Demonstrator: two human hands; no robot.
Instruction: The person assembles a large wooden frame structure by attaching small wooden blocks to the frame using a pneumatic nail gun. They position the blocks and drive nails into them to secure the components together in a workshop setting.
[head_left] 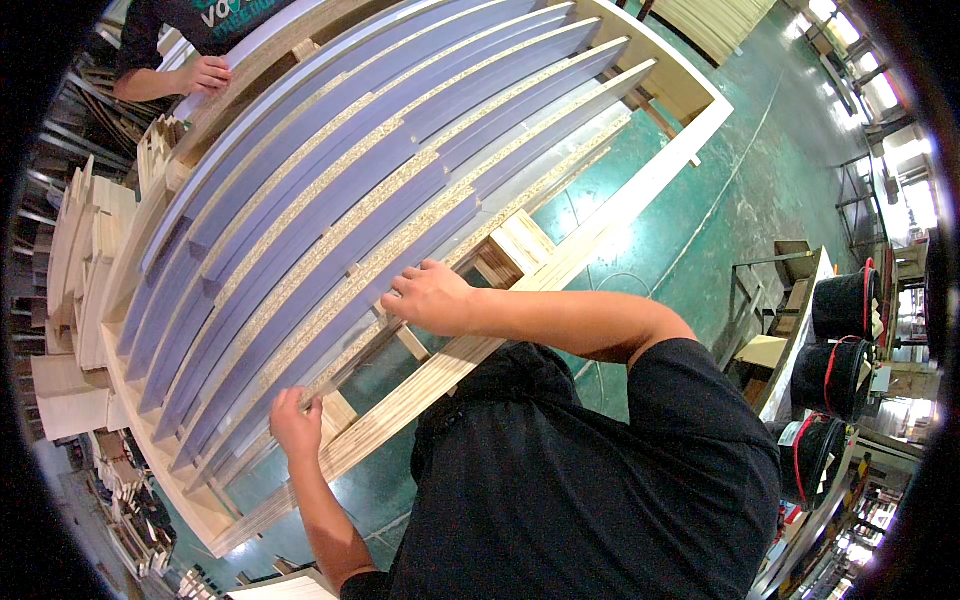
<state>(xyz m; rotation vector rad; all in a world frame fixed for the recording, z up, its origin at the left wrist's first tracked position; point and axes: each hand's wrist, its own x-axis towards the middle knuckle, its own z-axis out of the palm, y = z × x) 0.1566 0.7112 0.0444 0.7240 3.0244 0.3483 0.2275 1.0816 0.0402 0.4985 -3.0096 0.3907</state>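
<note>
A large pale wooden frame (590, 240) stretches across in front of me. Inside it several particleboard panels with blue-grey faces (330, 235) stand on edge, side by side, their speckled raw edges upward. My left hand (297, 425) is closed at the near-left part of the nearest particleboard panel (352, 352), thumb over its upper edge. Farther right along that same panel, my right hand (435, 298) has its fingers curled over the edge. Its fingertips are partly hidden. My right forearm passes above the frame's near rail.
Across the frame, a co-worker's hand (207, 75) rests on the far rail. Stacked wood pieces (85, 240) stand at left, and boards (715, 25) at the far right. Black buckets with red bands (832, 380) line the right side beside a bench. The floor (700, 210) is green.
</note>
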